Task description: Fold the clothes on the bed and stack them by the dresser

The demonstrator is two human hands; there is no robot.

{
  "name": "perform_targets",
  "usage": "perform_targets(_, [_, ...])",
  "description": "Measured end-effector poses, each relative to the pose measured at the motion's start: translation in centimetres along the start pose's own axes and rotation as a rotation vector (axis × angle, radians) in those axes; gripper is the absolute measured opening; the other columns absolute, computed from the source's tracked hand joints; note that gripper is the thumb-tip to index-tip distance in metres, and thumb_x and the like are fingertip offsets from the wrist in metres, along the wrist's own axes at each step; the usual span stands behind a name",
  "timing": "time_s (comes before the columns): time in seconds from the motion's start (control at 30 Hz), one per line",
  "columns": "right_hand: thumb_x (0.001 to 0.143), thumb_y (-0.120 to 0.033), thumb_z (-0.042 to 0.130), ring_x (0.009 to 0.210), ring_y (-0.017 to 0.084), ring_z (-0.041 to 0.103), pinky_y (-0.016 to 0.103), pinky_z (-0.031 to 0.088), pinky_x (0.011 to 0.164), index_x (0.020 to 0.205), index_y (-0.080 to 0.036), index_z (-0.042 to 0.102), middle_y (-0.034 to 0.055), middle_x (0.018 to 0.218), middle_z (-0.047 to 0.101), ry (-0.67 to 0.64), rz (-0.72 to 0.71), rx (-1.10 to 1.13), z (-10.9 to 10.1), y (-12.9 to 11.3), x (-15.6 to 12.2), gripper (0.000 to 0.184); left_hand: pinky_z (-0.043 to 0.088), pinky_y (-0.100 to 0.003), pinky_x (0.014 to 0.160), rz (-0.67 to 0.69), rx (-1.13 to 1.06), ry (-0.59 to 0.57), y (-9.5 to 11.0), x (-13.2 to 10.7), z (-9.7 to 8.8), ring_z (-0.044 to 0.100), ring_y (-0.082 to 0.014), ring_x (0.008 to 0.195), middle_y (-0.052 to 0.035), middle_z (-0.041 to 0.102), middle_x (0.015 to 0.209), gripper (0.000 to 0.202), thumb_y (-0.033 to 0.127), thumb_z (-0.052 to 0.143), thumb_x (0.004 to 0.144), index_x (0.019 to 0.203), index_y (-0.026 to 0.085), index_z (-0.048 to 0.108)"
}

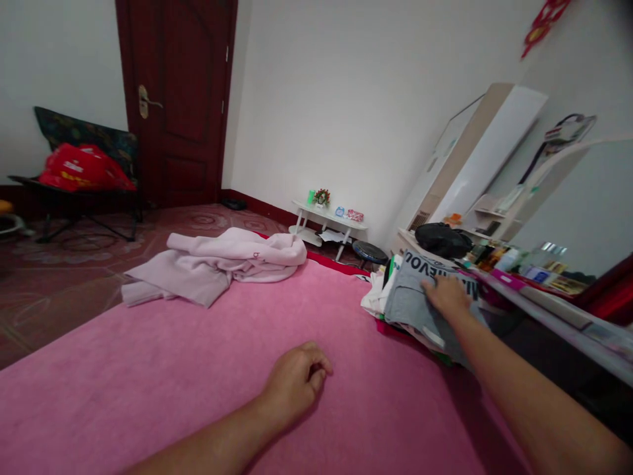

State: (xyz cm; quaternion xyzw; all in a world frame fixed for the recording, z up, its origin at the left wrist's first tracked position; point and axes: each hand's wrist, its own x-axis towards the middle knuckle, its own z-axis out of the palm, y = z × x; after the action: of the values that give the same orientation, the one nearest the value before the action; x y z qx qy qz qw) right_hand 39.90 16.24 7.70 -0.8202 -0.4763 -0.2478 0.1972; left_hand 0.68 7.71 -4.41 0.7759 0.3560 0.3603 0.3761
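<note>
My right hand (448, 297) rests on a grey folded T-shirt (408, 290) with dark lettering, its fingers spread over the cloth. That shirt tops a stack of folded clothes; white garments (376, 295) stick out at its left side. Over the pink bedspread (198, 369), my left hand (299, 376) is loosely curled, with nothing visible in it. A pale pink sweatshirt (257, 254) lies crumpled at the far left edge of the bed, apart from both hands.
Right of the clothes stands a dressing table with bottles (504, 260), a black bag (442, 239) and a mirror (588, 204). A white side table (329, 214) and a round stool (370, 252) are beyond the bed. At left, a folding chair (86, 128) holds a red bag (86, 168).
</note>
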Motion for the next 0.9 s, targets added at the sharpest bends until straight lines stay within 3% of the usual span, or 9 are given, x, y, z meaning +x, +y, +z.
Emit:
perform_targets(0.07, [0.089, -0.035, 0.044, 0.132, 0.032, 0.035, 0.054, 0.027, 0.105, 0.120, -0.013, 0.058, 0.0196, 0.139, 0.044, 0.154, -0.130, 0.110, -1.0, -4.1, -3.8, 0.040, 0.043, -0.024, 0.071, 0.011, 0.006, 0.010, 0.0, 0.0, 0.0, 0.059, -0.0146, 0.077, -0.0018, 0.064, 0.084, 0.026, 0.006, 0.050, 0.072, 0.081, 0.020, 0.070])
perform_targets(0.13, [0.088, -0.028, 0.044, 0.133, 0.027, 0.035, 0.050, 0.025, 0.109, 0.117, -0.017, 0.059, 0.0141, 0.144, 0.040, 0.198, -0.364, 0.271, -1.3, -8.4, -8.9, 0.035, 0.044, -0.024, 0.071, 0.021, 0.012, 0.021, -0.2, 0.0, 0.0, 0.059, -0.0150, 0.077, -0.0021, 0.065, 0.084, 0.026, 0.006, 0.051, 0.071, 0.080, 0.019, 0.071])
perform_targets(0.2, [0.085, -0.021, 0.046, 0.130, 0.024, 0.040, 0.047, 0.024, 0.111, 0.114, -0.018, 0.061, 0.0114, 0.141, 0.046, 0.067, -0.592, 0.392, -0.8, -11.9, -14.5, 0.033, 0.044, -0.024, 0.072, 0.043, 0.004, 0.034, -0.6, 0.1, 0.2, 0.060, -0.0151, 0.077, -0.0022, 0.066, 0.084, 0.025, 0.006, 0.050, 0.072, 0.080, 0.019, 0.071])
perform_targets(0.27, [0.084, -0.017, 0.047, 0.124, 0.023, 0.047, 0.046, 0.026, 0.110, 0.115, -0.022, 0.063, 0.0091, 0.132, 0.056, -0.162, -0.726, 0.456, 0.3, -14.3, -19.2, 0.035, 0.045, -0.024, 0.073, 0.082, -0.017, 0.052, -0.8, 0.1, 0.2, 0.061, -0.0149, 0.077, -0.0021, 0.067, 0.084, 0.025, 0.005, 0.050, 0.071, 0.079, 0.018, 0.070])
perform_targets(0.37, [0.086, -0.013, 0.042, 0.122, 0.022, 0.050, 0.040, 0.034, 0.106, 0.120, -0.016, 0.061, 0.0119, 0.130, 0.058, -0.347, -0.634, 0.526, 1.8, -15.7, -23.4, 0.040, 0.045, -0.024, 0.076, 0.138, -0.049, 0.074, -0.8, 0.1, 0.1, 0.061, -0.0145, 0.077, -0.0020, 0.068, 0.080, 0.025, 0.001, 0.049, 0.068, 0.074, 0.016, 0.067])
perform_targets(0.47, [0.088, -0.015, 0.039, 0.127, 0.021, 0.046, 0.038, 0.032, 0.108, 0.124, -0.014, 0.059, 0.0114, 0.135, 0.054, -0.377, -0.528, 0.525, 1.7, -15.7, -24.6, 0.041, 0.046, -0.024, 0.077, 0.172, -0.072, 0.057, -0.6, 0.0, 0.0, 0.062, -0.0145, 0.077, -0.0022, 0.069, 0.079, 0.023, 0.001, 0.049, 0.068, 0.074, 0.015, 0.066])
perform_targets(0.73, [0.092, -0.021, 0.040, 0.132, 0.023, 0.041, 0.040, 0.030, 0.108, 0.132, -0.018, 0.053, 0.0112, 0.142, 0.047, -0.362, -0.409, 0.362, -1.8, -15.7, -26.4, 0.042, 0.047, -0.025, 0.076, 0.203, -0.128, -0.003, -1.1, -0.6, 0.1, 0.062, -0.0147, 0.077, -0.0021, 0.068, 0.079, 0.020, 0.004, 0.050, 0.071, 0.074, 0.016, 0.066])
perform_targets(0.9, [0.090, -0.021, 0.043, 0.129, 0.022, 0.045, 0.037, 0.031, 0.108, 0.128, -0.018, 0.057, 0.0099, 0.138, 0.052, -0.323, -0.355, 0.403, -1.6, -15.6, -26.4, 0.040, 0.048, -0.024, 0.076, 0.216, -0.127, -0.015, -1.5, -0.5, 0.2, 0.063, -0.0147, 0.077, -0.0024, 0.068, 0.079, 0.018, 0.005, 0.051, 0.073, 0.075, 0.016, 0.066])
